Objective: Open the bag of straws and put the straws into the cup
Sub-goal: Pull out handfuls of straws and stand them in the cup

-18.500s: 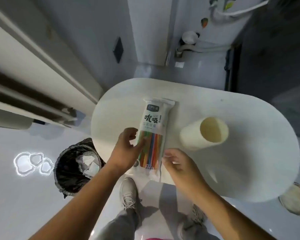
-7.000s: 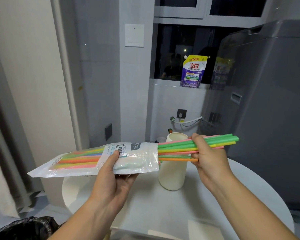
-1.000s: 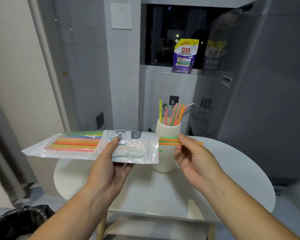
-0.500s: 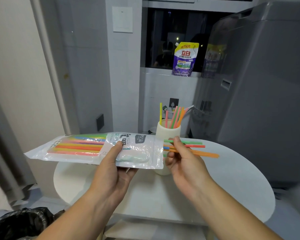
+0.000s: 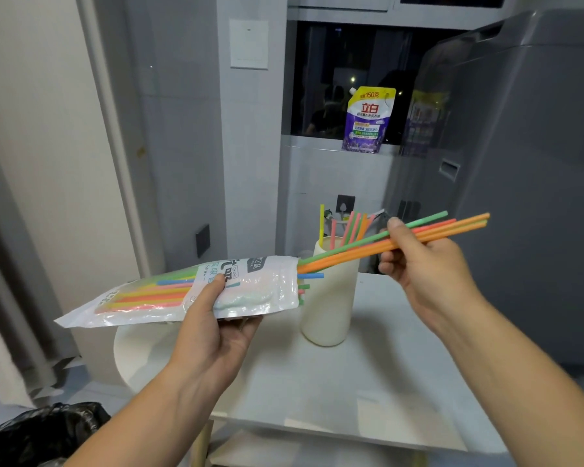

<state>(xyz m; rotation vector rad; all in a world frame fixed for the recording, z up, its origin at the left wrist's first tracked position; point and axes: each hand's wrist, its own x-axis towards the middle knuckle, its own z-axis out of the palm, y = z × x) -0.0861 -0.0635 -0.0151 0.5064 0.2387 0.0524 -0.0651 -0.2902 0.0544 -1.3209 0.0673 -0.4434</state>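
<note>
I see the cup (image 5: 329, 298) upright on the table (image 5: 368, 382), a few straws standing in it. Left of it and in front, my left hand (image 5: 216, 332) holds the bag (image 5: 182, 291) above the table. My right hand (image 5: 425, 264), right of the cup, grips a bundle of straws (image 5: 452, 224) reaching back into the bag's mouth.

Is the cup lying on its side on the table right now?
No, the cup stands upright on the table with several straws sticking up out of its open top.
</note>
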